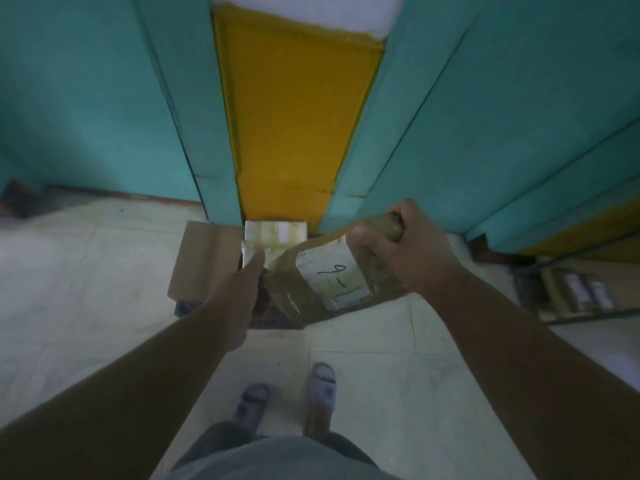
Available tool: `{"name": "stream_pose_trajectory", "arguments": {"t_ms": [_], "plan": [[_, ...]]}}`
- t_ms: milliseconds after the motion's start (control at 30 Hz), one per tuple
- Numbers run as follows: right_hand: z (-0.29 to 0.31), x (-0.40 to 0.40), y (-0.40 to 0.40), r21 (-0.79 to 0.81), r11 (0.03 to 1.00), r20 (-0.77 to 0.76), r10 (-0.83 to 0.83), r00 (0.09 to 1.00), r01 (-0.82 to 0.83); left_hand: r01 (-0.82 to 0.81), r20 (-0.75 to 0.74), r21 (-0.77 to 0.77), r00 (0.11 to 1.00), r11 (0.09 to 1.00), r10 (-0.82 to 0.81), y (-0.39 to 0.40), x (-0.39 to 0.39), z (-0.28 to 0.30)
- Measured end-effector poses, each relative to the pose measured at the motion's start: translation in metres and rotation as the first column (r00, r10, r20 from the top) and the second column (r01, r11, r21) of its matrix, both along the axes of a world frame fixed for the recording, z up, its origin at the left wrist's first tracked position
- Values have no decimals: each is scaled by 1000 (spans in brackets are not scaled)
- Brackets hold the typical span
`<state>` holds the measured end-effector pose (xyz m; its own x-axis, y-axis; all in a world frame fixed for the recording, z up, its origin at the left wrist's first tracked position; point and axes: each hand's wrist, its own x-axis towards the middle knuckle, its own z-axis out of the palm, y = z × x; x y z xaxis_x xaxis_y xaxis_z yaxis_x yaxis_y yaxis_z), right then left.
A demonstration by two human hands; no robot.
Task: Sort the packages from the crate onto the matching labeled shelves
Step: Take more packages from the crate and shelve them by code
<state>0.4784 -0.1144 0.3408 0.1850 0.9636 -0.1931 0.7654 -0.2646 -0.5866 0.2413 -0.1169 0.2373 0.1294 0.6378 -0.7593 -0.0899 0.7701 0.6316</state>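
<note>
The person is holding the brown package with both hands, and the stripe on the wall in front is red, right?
Not quite. The head view shows the left hand and right hand holding the brown package, but the stripe on the wall in front is yellow, not red, with teal on both sides.

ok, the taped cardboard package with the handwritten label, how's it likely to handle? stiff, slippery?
The package is probably fairly stiff: it keeps flat faces though held only at its ends by the right hand and left hand. Glossy tape covers much of it, so a grip could slip. It looks light enough for bare hands, though weight can't be confirmed.
</note>
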Motion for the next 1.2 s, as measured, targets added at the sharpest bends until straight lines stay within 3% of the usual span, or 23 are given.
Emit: {"name": "stream_pose_trajectory", "arguments": {"t_ms": [100,200,300,367,533,633,733,867,933,1000,1200], "plan": [[18,7,-19,31,978,-10,-208,978,209,67,161,24,984,997,-70,-11,4,18],[30,21,-40,111,890,-96,-433,896,442,139,313,81,937,987,-158,-20,19,37],[46,36,-70,142,773,-279,-568,774,618,189,338,289,897,939,-285,-16,50,59],[52,50,-95,170,739,-357,-571,739,652,243,192,431,917,869,-351,-10,80,79],[81,130,-169,267,758,-503,-418,757,596,309,-120,665,943,680,-311,7,192,148],[98,196,-216,289,719,-570,-402,717,632,305,-88,808,909,504,-408,-15,286,195],[116,273,-264,368,549,-663,-412,626,751,274,-19,883,832,380,-554,-59,391,234],[154,376,-320,408,359,-737,-413,535,839,202,102,909,740,365,-664,-121,529,268],[173,427,-340,409,299,-755,-420,504,862,231,53,933,674,277,-737,-151,592,282],[186,477,-354,431,267,-757,-413,506,862,276,-33,946,606,171,-795,-177,649,291],[205,629,-373,449,359,-687,-446,574,818,318,-49,934,560,160,-827,-191,804,298]]}}
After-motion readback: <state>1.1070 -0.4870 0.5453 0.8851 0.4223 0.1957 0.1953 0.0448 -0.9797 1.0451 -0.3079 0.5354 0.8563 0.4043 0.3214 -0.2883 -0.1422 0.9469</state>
